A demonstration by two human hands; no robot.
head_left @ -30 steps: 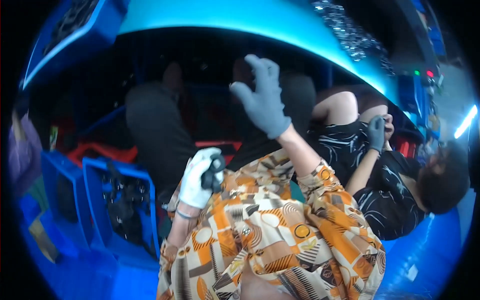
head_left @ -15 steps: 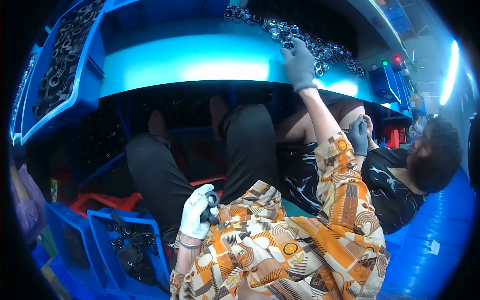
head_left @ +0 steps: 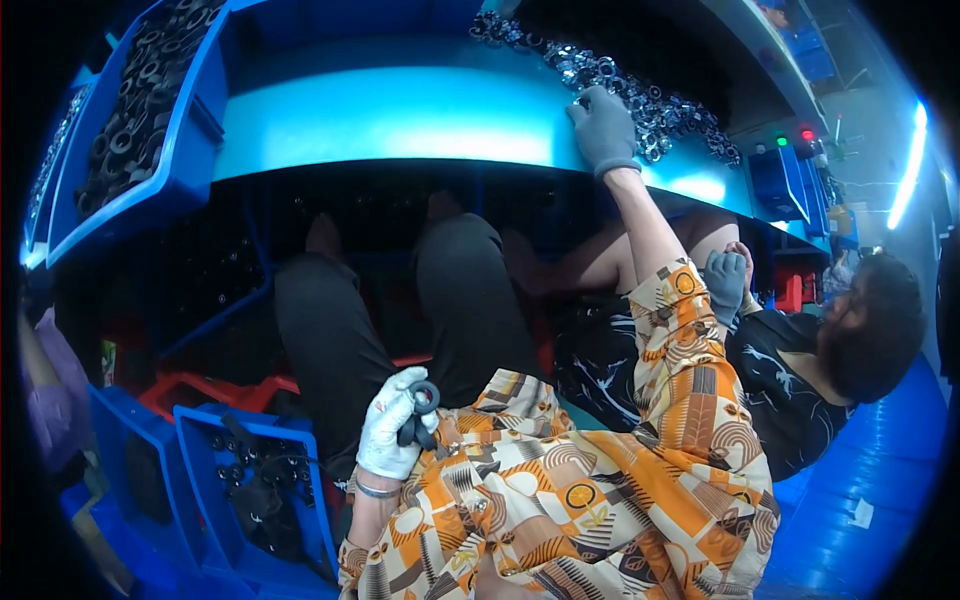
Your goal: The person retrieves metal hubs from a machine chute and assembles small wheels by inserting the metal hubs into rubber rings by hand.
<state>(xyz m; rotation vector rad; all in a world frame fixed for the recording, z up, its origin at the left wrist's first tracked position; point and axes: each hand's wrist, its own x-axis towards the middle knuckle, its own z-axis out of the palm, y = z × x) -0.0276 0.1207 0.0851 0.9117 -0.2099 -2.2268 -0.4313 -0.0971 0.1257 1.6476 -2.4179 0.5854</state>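
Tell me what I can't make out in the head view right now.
All in the head view:
Whether the right grip pinches anything from the shiny ring pile: its back blocks the contact.
How many dark pieces the left grip holds: it partly covers them.
The far end of the upper-left blue bin: cut off by the top edge.
What lies under the table: deep shadow.

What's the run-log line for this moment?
white-gloved left hand: holding black rings | grey-gloved right hand: at shiny ring pile | blue bin: dark rings inside, at left end of bench
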